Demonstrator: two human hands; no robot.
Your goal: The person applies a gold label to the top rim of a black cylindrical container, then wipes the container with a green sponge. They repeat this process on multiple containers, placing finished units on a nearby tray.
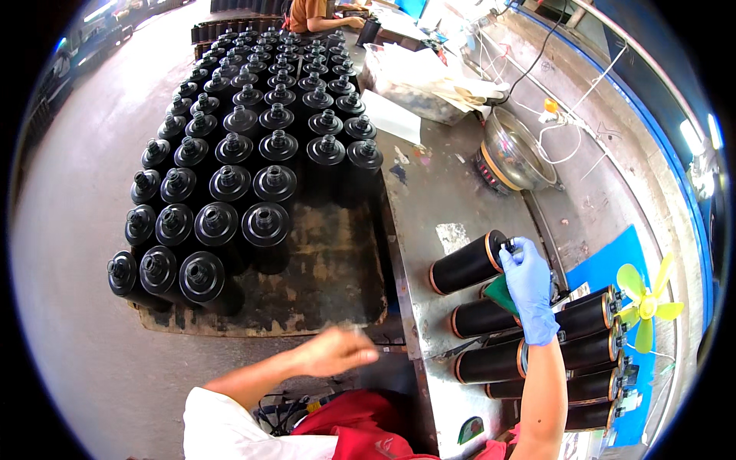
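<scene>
My right hand point(529, 280), in a blue glove, is closed on the neck of a black bottle point(466, 264) with copper-coloured rings at its ends. That bottle stands on the metal worktable at the right. A green cloth point(500, 296) lies against the palm side of the glove; whether the fingers grip it too is hidden. My bare left hand point(335, 353) hovers near the front edge of the wooden board, slightly blurred, fingers loosely bent and nothing in them. Several more ringed black bottles point(491, 364) are grouped under and beside my right forearm.
Rows of black bottles point(230, 182) with open necks fill most of a worn wooden board point(330, 261) at the left. On the worktable point(429, 180) are a metal pan point(514, 149) and a plastic bin point(410, 84). A small yellow-green fan point(648, 308) stands right. Another person point(310, 15) works at the far end.
</scene>
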